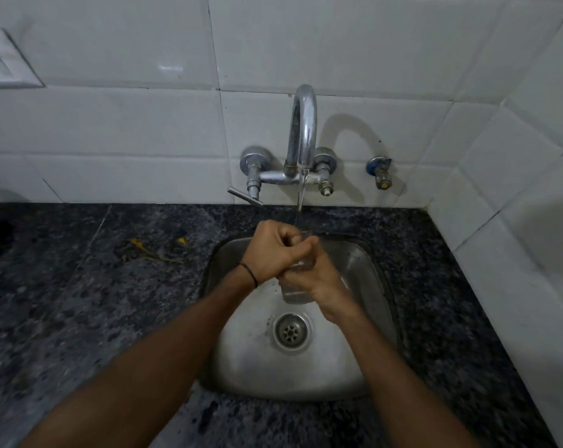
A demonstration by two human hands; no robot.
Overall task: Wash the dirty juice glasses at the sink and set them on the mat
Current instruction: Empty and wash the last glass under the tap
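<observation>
With the glass [294, 294] gripped by the right hand [319, 281] and its rim held by the curled left hand [273, 250], it is best turned slowly under the stream [301, 195].

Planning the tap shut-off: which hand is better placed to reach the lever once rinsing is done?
Left, probably. The left hand works at the glass rim and sits nearer the lever, while the right hand wraps the glass body and carries it.

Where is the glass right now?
Middle of the head view: the right hand grips the juice glass, left hand at its rim, above the sink under the running tap.
</observation>
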